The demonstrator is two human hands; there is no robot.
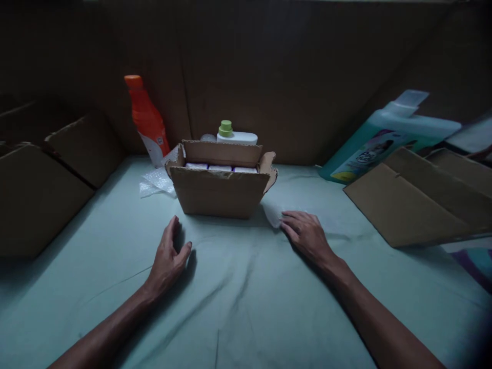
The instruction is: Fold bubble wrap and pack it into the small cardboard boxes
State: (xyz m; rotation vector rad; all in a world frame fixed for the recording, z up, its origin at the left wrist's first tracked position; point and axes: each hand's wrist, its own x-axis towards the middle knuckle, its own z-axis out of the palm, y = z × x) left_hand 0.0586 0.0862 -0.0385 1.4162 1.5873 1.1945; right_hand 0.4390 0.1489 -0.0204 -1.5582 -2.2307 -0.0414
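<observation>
Open cardboard box (219,192), filled with white containers (220,167): probably weighty, walls stiff, flaps floppy; grip low on both sides. Left hand (169,256) empty, loosely curled; right hand (305,233) flat, empty.

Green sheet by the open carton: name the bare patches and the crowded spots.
Bare: sheet between left hand and right hand, in front of the carton; the strip between left hand and the cardboard boxes. Crowded: orange bottle, bubble wrap and white bottle behind and left of the carton; flat cardboard fills the right.
</observation>
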